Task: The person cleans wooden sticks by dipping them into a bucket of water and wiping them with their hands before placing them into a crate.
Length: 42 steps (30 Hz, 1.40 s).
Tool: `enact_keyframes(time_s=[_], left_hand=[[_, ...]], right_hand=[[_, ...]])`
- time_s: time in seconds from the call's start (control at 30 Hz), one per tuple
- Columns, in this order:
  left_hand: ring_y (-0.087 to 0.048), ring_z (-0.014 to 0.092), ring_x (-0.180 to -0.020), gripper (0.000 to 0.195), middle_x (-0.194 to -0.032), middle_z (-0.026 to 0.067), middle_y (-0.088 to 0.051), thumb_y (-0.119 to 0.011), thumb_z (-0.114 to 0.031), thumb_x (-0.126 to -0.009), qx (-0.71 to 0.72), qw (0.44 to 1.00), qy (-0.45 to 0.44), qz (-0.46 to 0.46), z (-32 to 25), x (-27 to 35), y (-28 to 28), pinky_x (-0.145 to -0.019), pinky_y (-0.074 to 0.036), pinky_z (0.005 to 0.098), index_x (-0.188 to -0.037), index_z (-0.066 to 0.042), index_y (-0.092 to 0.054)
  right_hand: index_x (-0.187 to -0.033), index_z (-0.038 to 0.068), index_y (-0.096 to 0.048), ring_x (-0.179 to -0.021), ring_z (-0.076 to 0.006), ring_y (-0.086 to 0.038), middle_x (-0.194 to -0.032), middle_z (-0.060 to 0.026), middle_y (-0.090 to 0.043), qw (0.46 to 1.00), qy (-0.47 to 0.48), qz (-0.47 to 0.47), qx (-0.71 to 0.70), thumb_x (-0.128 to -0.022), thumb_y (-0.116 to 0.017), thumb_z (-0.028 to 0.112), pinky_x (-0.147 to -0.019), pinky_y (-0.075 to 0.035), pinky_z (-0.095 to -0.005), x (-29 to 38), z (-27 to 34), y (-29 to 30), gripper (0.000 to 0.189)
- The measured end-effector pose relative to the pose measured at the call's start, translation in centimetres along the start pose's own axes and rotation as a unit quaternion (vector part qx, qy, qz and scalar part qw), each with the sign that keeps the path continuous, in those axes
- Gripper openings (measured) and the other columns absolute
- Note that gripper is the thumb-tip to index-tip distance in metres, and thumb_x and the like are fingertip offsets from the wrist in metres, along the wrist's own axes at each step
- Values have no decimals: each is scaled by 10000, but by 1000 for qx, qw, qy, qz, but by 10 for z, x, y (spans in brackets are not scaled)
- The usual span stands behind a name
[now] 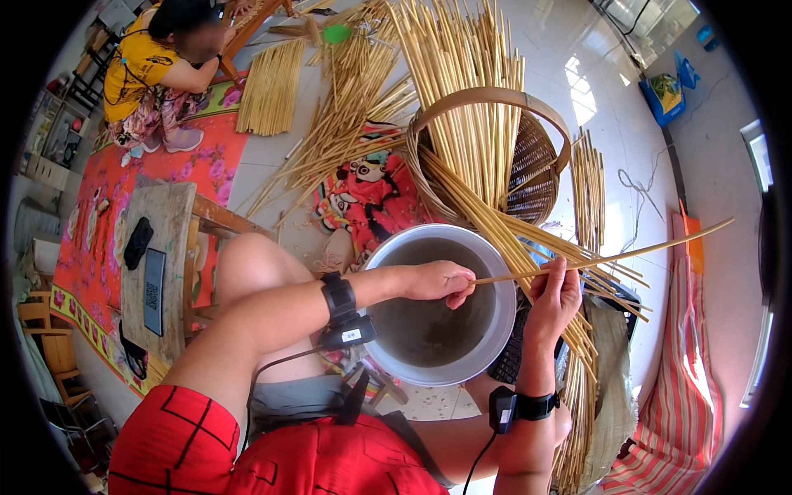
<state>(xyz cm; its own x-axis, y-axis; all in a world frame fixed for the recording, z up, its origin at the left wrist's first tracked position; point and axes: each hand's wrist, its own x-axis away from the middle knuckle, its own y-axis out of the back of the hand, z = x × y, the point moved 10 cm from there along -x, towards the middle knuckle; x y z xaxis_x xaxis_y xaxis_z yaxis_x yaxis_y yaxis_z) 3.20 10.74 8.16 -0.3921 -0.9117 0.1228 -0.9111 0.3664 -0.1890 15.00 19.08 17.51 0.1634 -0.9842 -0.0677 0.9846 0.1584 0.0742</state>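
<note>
A long, slightly curved plant stalk runs between my two hands and out to the right. My left hand grips its near end, above a pale round basin of murky grey water. Farther along, my right hand pinches the stalk between thumb and fingers, just right of the basin's rim. Behind that hand, a slanting bundle of similar stalks reaches from a wicker basket with an arched handle. Many upright stalks stand in the same basket.
At the left, a worn wooden bench bears a phone and a dark pouch. Loose stalks cover the floor ahead. Another person crouches at upper left on a red floral mat. A striped cloth hangs at right.
</note>
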Motion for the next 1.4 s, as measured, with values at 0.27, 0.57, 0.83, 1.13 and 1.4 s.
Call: enact_keyframes(time_s=[0.27, 0.57, 0.83, 1.13, 1.4], left_hand=[[-505, 148, -681, 198, -704, 56, -555, -353, -116, -869, -21, 999, -37, -8, -22, -6, -8, -682, -430, 288, -773, -14, -492], [-535, 147, -701, 181, -707, 62, -568, -359, -104, -856, -6, 1000, 10, 8, -1, -2, -4, -696, -445, 286, -782, -11, -496], [-547, 144, -711, 215, -728, 59, -588, -377, -140, -888, -20, 1000, -8, -8, -12, -5, -2, -716, -449, 280, -783, -12, -513], [-502, 287, -1110, 355, -1152, 180, -542, -434, -195, -857, -364, 918, 151, -30, 91, 7, 38, -929, -401, 365, -1123, 15, -541], [-535, 360, -1091, 407, -1189, 199, -555, -531, -119, -799, -579, 717, 370, 120, 154, 37, 37, -933, -423, 412, -1195, -31, -559]], right_hand=[[-802, 14, -550, -488, -46, -428, -565, 13, -485, 998, -15, 52, 17, -960, -499, 219, -466, -352, -187, 22, -14, -29, 264], [-743, 57, -534, -454, -14, -379, -539, 33, -455, 1000, -1, -24, -11, -953, -516, 219, -415, -279, -167, 5, -4, -3, 266], [-715, 48, -514, -456, -26, -387, -534, 30, -455, 1000, 17, -12, 9, -955, -512, 222, -425, -288, -176, 8, 5, -10, 296], [-776, -4, -555, -477, -47, -462, -551, -4, -516, 987, -15, 34, 158, -948, -512, 195, -449, -374, -201, -1, -18, -2, 267], [-884, -42, -603, -579, -216, -639, -635, -137, -624, 946, -46, 183, 264, -900, -546, 186, -568, -499, -319, 27, -65, -33, 236]])
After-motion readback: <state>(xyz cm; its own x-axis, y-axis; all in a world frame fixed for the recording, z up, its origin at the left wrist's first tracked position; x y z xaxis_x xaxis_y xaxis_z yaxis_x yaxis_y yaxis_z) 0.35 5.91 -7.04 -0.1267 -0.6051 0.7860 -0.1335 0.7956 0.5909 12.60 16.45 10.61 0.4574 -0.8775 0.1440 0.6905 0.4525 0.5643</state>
